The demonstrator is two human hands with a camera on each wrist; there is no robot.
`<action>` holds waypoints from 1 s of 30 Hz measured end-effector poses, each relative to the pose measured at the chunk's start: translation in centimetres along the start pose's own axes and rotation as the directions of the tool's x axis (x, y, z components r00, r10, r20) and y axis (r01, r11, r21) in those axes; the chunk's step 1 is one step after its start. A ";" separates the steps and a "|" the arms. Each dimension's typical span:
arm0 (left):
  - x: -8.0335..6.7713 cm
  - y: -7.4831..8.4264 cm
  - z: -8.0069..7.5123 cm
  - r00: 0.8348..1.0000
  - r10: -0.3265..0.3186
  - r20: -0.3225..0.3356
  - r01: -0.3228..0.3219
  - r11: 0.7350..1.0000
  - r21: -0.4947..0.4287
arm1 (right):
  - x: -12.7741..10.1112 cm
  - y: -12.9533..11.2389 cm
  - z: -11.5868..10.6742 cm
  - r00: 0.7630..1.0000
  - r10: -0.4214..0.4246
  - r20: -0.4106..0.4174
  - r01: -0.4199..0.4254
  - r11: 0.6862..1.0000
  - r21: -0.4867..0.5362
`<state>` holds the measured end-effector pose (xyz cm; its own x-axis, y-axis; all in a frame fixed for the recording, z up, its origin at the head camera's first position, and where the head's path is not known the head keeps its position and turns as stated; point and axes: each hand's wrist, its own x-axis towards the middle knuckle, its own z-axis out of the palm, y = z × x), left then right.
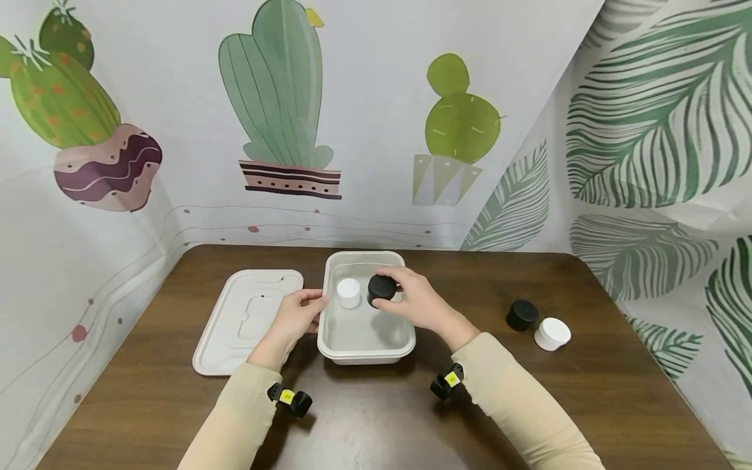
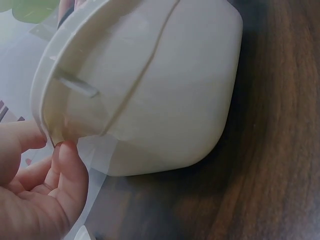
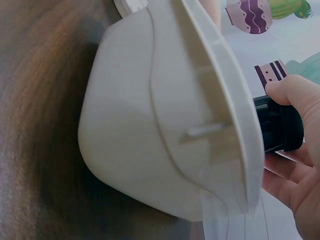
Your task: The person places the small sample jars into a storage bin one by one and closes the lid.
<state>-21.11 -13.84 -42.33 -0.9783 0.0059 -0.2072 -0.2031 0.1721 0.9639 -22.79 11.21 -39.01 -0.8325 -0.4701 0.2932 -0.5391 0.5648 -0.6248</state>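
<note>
Left hand (image 1: pixel 296 316) steadies tray (image 1: pixel 365 349) rim, fingers pinching its edge. Right hand (image 1: pixel 414 300) grips black jar (image 1: pixel 381 290) over tray, beside white jar (image 1: pixel 349 292) already inside. Looks about half done: two more jars (image 1: pixel 537 324) wait right, lid (image 1: pixel 247 320) off, left.

Dark brown wooden table (image 1: pixel 587 391) with rounded corners fills lower half of frame, grain running left to right. White backdrop cloth (image 1: pixel 376 98) hangs behind it across upper frame, printed with three potted cacti: spotted one (image 1: pixel 64 104) at upper left in purple wavy pot, tall pale green one (image 1: pixel 276 85) at upper centre in striped pot, small round one (image 1: pixel 461 121) right of centre. Leaf-print curtain (image 1: pixel 664 143) covers right side. Light soft, even, faint shadows on tabletop.
</note>
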 end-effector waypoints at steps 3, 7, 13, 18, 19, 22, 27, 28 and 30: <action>0.0 0.0 0.0 1.000 0.000 -0.006 0.000 1.000 0.005 | 0.0 -0.1 0.3 1.000 -0.023 0.006 0.023 1.000 0.001; 0.1 0.1 0.0 1.000 -0.011 -0.006 0.011 1.000 0.004 | 0.1 -0.2 0.7 0.999 -0.046 0.015 0.047 0.999 -0.018; 0.1 0.2 0.0 1.000 -0.016 -0.001 0.016 1.000 -0.004 | 0.3 -0.4 1.5 0.997 -0.066 0.029 0.067 0.997 -0.044; 0.1 0.2 0.1 1.000 -0.014 -0.005 0.014 1.000 -0.005 | 0.4 -0.7 2.1 0.996 -0.073 0.048 0.075 0.996 -0.045; 0.1 0.1 0.1 1.000 -0.012 -0.004 0.012 1.000 -0.002 | 0.4 -0.8 2.2 0.996 -0.071 0.054 0.073 0.996 -0.045; 0.2 0.1 0.2 1.000 -0.004 -0.005 0.004 1.000 0.005 | 0.4 -0.8 2.5 0.996 -0.060 0.068 0.064 0.997 -0.048; 0.3 0.0 0.2 1.000 0.018 -0.004 -0.017 1.000 0.011 | 0.2 -1.0 2.9 0.996 -0.055 0.070 0.060 0.995 -0.073; 0.3 0.0 0.2 1.000 0.019 -0.004 -0.019 1.000 0.011 | 0.2 -1.0 3.0 0.996 -0.054 0.068 0.060 0.995 -0.081; 0.3 0.0 0.2 1.000 0.020 -0.009 -0.020 1.000 0.014 | 0.1 -1.0 3.1 0.997 -0.051 0.066 0.057 0.994 -0.093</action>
<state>-21.36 -13.61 -42.42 -0.9824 0.0003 -0.1867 -0.1834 0.1855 0.9654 -21.95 8.43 -40.60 -0.7938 -0.5421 0.2759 -0.5949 0.5976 -0.5375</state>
